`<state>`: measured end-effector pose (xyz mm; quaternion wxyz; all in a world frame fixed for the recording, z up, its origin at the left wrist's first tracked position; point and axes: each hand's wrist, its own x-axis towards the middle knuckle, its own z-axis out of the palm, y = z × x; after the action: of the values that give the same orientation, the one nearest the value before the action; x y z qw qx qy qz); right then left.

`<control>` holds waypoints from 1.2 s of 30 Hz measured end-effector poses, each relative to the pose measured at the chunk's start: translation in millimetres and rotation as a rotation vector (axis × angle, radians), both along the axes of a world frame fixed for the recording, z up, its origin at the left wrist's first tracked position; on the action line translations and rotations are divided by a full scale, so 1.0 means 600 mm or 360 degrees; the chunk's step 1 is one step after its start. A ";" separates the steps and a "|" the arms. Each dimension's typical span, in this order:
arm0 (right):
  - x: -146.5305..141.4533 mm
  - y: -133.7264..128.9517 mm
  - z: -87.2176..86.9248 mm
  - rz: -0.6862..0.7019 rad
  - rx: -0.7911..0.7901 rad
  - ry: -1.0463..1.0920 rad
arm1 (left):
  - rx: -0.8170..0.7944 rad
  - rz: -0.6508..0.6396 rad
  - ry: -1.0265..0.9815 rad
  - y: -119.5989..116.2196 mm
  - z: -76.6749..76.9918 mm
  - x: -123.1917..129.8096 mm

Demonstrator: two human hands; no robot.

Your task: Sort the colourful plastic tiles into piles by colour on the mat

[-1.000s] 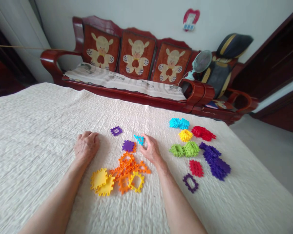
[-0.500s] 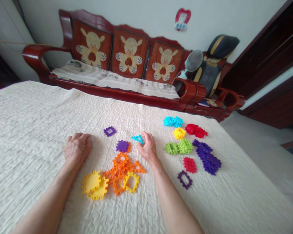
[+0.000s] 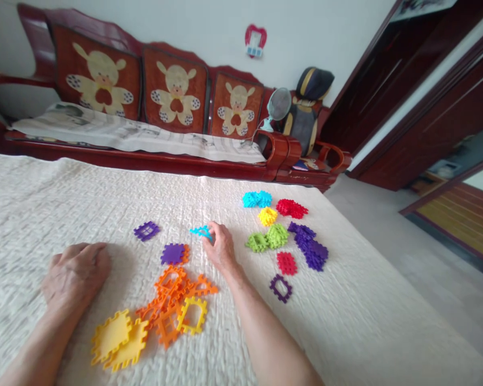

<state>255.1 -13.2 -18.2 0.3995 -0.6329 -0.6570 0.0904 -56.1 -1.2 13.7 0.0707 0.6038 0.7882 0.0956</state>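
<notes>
My right hand (image 3: 220,245) has its thumb and fingers closed on the edge of a light-blue triangular interlocking piece (image 3: 202,231) at the cloth. My left hand (image 3: 77,272) rests knuckles-up on the cloth, fingers curled under and nothing showing in them. Between the hands lie a purple window piece (image 3: 146,230) and a solid purple square (image 3: 173,253) overlapping an orange piece (image 3: 185,253). Closer to me is a heap of orange pieces (image 3: 171,284), touched by a yellow frame piece (image 3: 192,315). Two solid yellow squares (image 3: 111,336) overlap at the near left.
To the right are piles of light-blue (image 3: 256,199), yellow (image 3: 268,216), red (image 3: 292,208), green (image 3: 268,237) and purple pieces (image 3: 309,246). A red piece (image 3: 286,263) and a purple frame (image 3: 280,288) lie nearer. Beyond the table's white cloth (image 3: 116,198) stands a wooden sofa (image 3: 145,158).
The view has swung to the right, so everything sits further left in the picture. My right hand stays at the light-blue triangle, and my left hand still rests on the cloth.
</notes>
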 end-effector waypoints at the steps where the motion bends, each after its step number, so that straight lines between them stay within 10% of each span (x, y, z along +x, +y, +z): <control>1: 0.001 0.000 0.000 -0.0002 0.0005 0.0029 | -0.0018 0.0004 0.0005 0.001 0.000 0.000; 21: 0.008 0.003 0.009 -0.0002 0.0067 0.0053 | 0.0049 -0.0016 -0.0039 -0.004 0.003 0.002; 30: 0.210 0.126 0.119 -0.0404 0.0029 -0.0057 | 0.0040 -0.0010 0.0011 -0.003 0.006 0.008; 36: 0.291 0.174 0.123 -0.0621 -0.0040 -0.0292 | 0.0106 -0.0071 -0.0003 -0.007 -0.001 0.001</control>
<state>429.5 91.3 55.4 0.3400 -0.7585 -0.5545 -0.0385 -55.6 -5.1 12.8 0.0533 0.6232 0.7708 0.1208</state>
